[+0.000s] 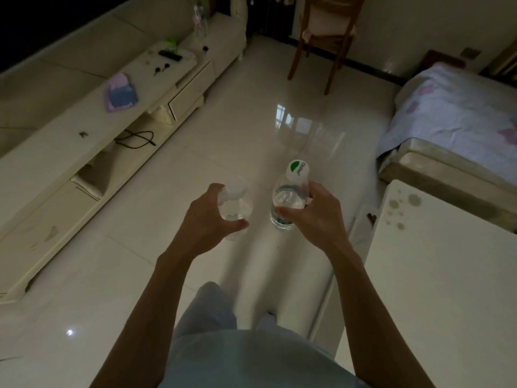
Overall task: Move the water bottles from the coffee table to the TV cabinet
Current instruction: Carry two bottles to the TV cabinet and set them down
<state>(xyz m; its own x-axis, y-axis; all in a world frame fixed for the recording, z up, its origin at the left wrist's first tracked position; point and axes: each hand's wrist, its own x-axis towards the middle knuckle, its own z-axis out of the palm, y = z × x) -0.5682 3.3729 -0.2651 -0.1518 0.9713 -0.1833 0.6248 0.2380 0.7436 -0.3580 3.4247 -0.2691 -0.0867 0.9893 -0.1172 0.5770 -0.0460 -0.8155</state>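
I hold two clear water bottles over the tiled floor, seen from above. My left hand [208,217] grips a bottle with a plain white cap [236,201]. My right hand [316,211] grips a bottle whose white cap has a green mark [291,191]. The cream TV cabinet [56,152] runs along the left wall. A further clear bottle [199,21] stands at its far end. The white coffee table [436,289] is at my right, its visible top bare apart from stains.
On the cabinet lie a pink and blue cloth [120,92], a black remote [170,55] and small dark items. A black cable [137,139] lies in its lower shelf. A wooden chair [324,32] stands ahead; a bed or sofa with a floral cover [453,110] at right.
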